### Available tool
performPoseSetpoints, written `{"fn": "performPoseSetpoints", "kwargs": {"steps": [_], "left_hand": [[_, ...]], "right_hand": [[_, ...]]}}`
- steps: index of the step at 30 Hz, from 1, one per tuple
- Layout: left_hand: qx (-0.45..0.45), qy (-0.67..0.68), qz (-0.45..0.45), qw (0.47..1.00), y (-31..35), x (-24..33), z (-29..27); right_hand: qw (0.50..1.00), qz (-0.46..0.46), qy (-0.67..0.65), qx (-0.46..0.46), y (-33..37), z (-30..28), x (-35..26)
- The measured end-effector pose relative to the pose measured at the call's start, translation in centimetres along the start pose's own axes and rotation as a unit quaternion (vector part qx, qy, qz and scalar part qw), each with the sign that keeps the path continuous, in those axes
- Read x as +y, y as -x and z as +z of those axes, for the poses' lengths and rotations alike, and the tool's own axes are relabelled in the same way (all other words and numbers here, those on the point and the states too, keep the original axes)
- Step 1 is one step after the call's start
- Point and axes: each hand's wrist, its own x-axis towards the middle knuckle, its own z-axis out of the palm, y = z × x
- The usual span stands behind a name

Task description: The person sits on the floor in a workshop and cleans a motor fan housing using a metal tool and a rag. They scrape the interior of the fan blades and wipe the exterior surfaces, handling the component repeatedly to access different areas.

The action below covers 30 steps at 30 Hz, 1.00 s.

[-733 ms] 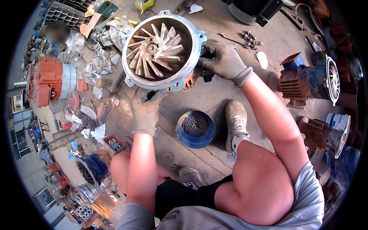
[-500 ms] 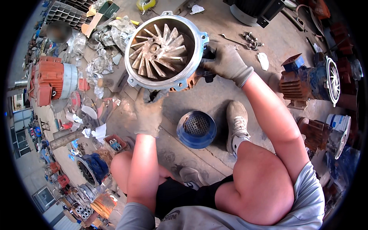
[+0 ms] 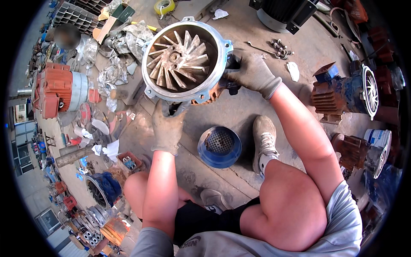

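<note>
In front of me stands a rusty motor [image 3: 207,97] with a round metal flange [image 3: 218,85] facing up. Set inside the flange is a fan wheel [image 3: 173,57] of slanted, worn blades. My left hand [image 3: 168,128], in a dirty grey glove, grips the near edge below the flange; its fingertips are partly hidden beneath the metal. On the right side, my gloved right hand [image 3: 255,76] is closed round the motor under the rim, thumb and fingers partly out of sight. Between my feet on the floor lies a blue fan cover [image 3: 227,160] with a perforated grille.
A wrench [image 3: 261,49] and several bolts [image 3: 281,48] lie at the upper right. An orange motor [image 3: 55,91] stands left; a rusty blue one [image 3: 338,92] stands right. Crumpled plastic [image 3: 113,70] and yellow tape [image 3: 164,6] are on the floor farther off. A black motor [image 3: 282,13] stands at the back.
The flange and fan wheel have shifted slightly right and down in the picture. Both hands keep their hold on the motor.
</note>
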Motion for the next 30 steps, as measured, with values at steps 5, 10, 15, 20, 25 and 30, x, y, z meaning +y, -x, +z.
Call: {"fn": "performPoseSetpoints", "kwargs": {"steps": [5,10,15,20,25,30], "left_hand": [[-0.009,0.029,-0.026,0.999,0.1,1.8,0.3],[-0.003,0.006,-0.021,1.0,0.4,1.8,0.3],[0.002,0.03,-0.028,0.999,0.6,1.9,0.6],[0.009,0.05,-0.054,0.997,1.0,2.6,0.9],[0.029,0.046,-0.053,0.997,1.4,2.8,1.0],[0.02,0.091,0.003,0.996,0.9,2.4,0.9]], "right_hand": [[0.998,-0.058,-0.002,0.028,0.0,0.2,0.8],[0.996,-0.061,-0.058,0.016,0.0,0.1,0.5],[0.998,-0.064,-0.008,0.025,0.0,0.1,0.5],[0.998,-0.055,-0.001,0.02,0.1,0.0,0.7],[0.997,-0.07,-0.041,0.019,0.2,-0.2,0.5],[0.998,-0.051,-0.045,-0.004,0.1,-0.4,0.1]]}}
